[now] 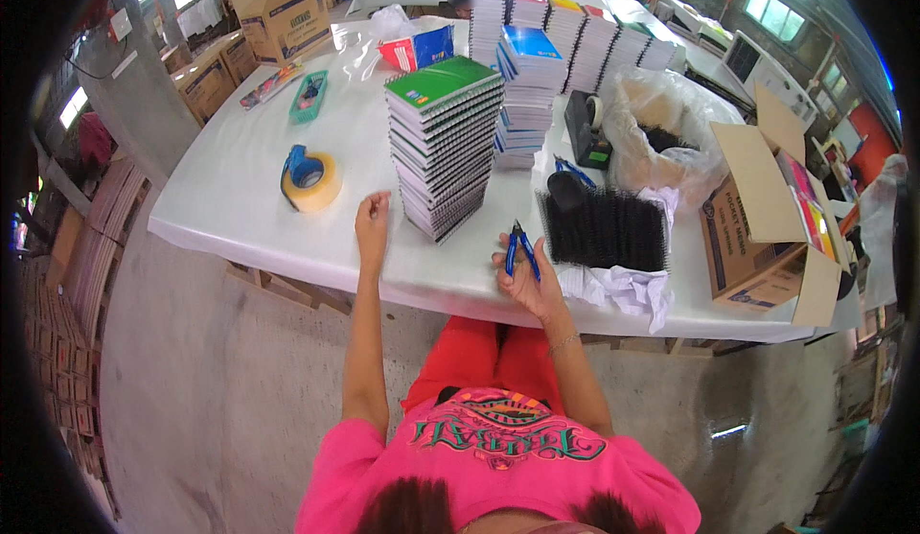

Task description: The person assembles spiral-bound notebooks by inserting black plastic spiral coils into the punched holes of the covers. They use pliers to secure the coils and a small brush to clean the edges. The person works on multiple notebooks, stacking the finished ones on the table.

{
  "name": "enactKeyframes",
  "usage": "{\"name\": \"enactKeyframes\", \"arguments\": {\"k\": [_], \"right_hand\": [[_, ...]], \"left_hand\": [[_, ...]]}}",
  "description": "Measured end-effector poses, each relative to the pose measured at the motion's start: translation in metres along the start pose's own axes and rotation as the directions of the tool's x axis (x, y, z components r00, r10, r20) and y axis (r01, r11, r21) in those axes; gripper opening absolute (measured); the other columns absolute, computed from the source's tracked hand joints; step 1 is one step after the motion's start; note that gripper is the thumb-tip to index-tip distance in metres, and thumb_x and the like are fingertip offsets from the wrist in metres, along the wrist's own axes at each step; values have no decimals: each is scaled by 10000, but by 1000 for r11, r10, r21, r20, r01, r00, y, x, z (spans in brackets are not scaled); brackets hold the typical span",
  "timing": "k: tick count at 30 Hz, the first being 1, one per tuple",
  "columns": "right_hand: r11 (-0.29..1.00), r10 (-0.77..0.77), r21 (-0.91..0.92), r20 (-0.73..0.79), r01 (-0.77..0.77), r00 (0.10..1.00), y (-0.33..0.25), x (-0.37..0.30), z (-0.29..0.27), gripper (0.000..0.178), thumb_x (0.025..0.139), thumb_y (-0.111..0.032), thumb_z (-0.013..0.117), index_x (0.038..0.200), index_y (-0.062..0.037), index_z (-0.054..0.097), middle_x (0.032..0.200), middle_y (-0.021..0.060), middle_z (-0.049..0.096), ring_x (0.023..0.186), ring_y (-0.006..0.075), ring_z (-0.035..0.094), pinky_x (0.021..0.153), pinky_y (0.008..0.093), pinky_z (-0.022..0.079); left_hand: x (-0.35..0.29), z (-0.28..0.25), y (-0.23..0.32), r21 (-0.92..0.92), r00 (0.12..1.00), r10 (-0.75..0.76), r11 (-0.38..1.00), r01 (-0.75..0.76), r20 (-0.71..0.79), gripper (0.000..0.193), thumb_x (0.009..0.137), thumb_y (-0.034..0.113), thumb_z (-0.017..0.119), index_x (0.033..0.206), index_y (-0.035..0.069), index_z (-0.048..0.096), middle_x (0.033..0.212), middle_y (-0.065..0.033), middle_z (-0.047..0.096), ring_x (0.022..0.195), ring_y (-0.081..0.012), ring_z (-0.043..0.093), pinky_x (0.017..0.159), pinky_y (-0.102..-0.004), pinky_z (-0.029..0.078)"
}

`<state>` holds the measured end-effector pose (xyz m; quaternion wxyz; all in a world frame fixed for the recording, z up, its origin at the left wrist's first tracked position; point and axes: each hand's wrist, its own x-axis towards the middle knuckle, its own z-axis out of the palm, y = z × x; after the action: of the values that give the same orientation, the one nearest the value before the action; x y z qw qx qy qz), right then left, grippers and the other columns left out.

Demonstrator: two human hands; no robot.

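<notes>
My right hand [537,290] holds a pair of blue-handled nippers [520,251], their dark jaws pointing away from me. Loosely curled, my left hand [372,222] rests by the table's near edge with nothing visible in it. Between and just beyond my hands stands a tall stack of spiral notebooks [443,141], a green cover on top. Behind it to the right rises another notebook stack [529,93] with a blue top cover. To the right of the nippers lies a bundle of black spiral binding coils [609,232] on a white cloth [637,294].
A tape roll in a blue dispenser [312,181] lies left on the white table [220,179], near a green basket [309,96]. On the right are a black tape dispenser [586,131], a plastic-lined container [661,112] and an open carton [757,237]. More notebook stacks [585,45] stand behind.
</notes>
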<state>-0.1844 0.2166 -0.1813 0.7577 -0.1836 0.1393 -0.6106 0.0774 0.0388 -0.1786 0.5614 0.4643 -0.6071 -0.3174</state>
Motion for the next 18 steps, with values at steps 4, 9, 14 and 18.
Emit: {"name": "enactKeyframes", "arguments": {"k": [4, 9, 14, 18], "right_hand": [[988, 13, -153, -64, -22, 998, -10, -1, 9, 516, 985, -585, 396, 1305, -184, 442, 1024, 118, 615, 715, 227, 586, 622, 307, 467], [826, -121, -563, -194, -9, 974, -28, 1, 49, 550, 1008, -521, 434, 1407, -145, 387, 1013, 70, 582, 718, 188, 550, 643, 284, 437], [209, -393, -978, -60, 25, 917, -31, 16, 86, 627, 970, -458, 555, 1403, -26, 416, 1027, 69, 550, 789, 157, 529, 702, 272, 441], [-23, -556, -984, 161, 178, 816, -10, 26, 102, 685, 886, -406, 694, 1349, 45, 466, 1079, 120, 571, 871, 171, 528, 735, 277, 442]], "left_hand": [[23, -5, 45, -242, 997, -72, 968, 67, -10, 424, 1023, 365, 475, 1267, 29, 563, 1223, -90, 563, 1083, -196, 531, 988, -338, 394], [37, -5, 126, -246, 963, 231, 934, -260, -140, 396, 1025, 336, 468, 1276, 41, 551, 1252, -102, 523, 1235, -213, 443, 1071, -354, 311], [41, 2, 176, -176, 911, 393, 895, -410, -122, 508, 1005, 418, 480, 1354, 49, 477, 1363, -133, 458, 1287, -240, 407, 1080, -370, 303], [59, 8, 171, -496, 998, 59, 866, -61, -20, 757, 918, 572, 553, 1435, 52, 366, 1419, -192, 395, 1340, -291, 359, 1100, -412, 272]]}}
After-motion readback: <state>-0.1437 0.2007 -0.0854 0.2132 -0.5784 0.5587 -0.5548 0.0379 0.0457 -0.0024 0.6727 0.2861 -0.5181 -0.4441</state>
